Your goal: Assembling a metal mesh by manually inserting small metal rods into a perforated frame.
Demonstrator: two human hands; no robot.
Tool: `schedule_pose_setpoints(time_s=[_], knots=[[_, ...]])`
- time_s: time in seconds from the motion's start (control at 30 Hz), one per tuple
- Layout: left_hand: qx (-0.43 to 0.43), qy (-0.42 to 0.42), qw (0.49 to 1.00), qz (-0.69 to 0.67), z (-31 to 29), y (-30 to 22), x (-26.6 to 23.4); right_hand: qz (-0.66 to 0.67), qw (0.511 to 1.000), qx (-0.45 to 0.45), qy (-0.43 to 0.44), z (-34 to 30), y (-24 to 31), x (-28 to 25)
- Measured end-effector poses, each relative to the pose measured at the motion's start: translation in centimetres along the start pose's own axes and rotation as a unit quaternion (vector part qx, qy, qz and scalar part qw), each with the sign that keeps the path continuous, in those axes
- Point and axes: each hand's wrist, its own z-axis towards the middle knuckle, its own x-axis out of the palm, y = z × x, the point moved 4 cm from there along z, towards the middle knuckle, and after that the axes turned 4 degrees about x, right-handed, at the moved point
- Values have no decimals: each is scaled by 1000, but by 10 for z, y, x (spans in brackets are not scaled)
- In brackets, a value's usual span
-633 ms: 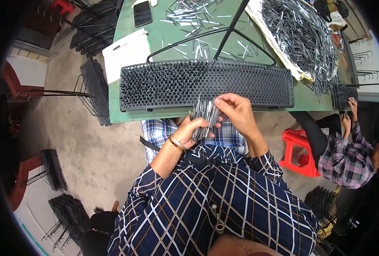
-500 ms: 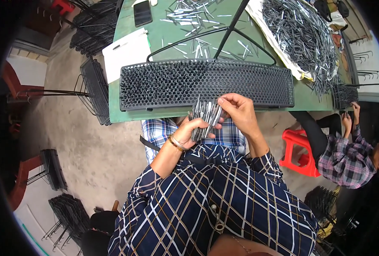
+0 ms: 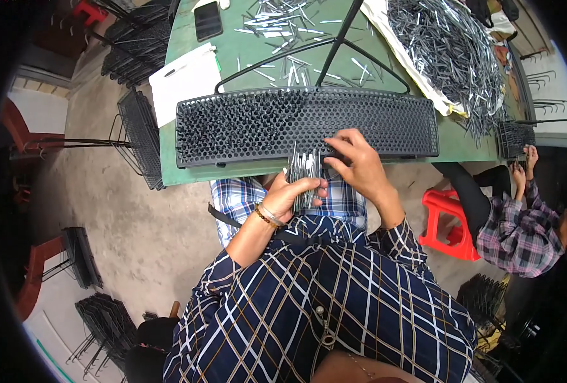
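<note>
My left hand point(image 3: 283, 193) is closed round a bundle of thin grey and silver pointed strips point(image 3: 304, 172), which stand up out of the fist. Just beyond it, a curved black perforated rack point(image 3: 373, 124) lies along the table's near edge. Its left half is packed with upright dark pieces point(image 3: 232, 124), while bare holes show on the right. At the rack's front edge hovers my right hand point(image 3: 363, 167), thumb and forefinger apart. I see no strip between those fingertips, though the dark rack behind makes small things hard to make out.
Loose strips point(image 3: 277, 29) lie on the green table point(image 3: 232, 64), and a white sack point(image 3: 446, 105) holds a big heap. A phone point(image 3: 208, 20) and paper with a pen point(image 3: 184, 80) sit at left. Right, a person point(image 3: 520, 239) works beside a red stool point(image 3: 449, 223). More racks point(image 3: 139, 137) stand left.
My right hand has come away from the bundle, its thumb and forefinger spreading apart near the rack's edge. The left hand keeps its hold, with the strips now more upright.
</note>
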Motion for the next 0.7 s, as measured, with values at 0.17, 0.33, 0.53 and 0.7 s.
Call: schedule_pose_setpoints(time_s=[0.17, 0.33, 0.53, 0.7], knots=[[1, -5, 1000, 20, -2, -3, 0, -128, 979, -156, -25, -2, 2, 3], [-5, 0, 1000, 27, -2, 1, -3, -146, 972, -183, -9, 3, 6, 4], [-4, 1, 1000, 23, -5, -1, -2, -244, 932, -265, -32, -4, 10, 12], [-1, 6, 1000, 9, -3, 1, -4, -256, 928, -265, -62, -6, 10, 12]])
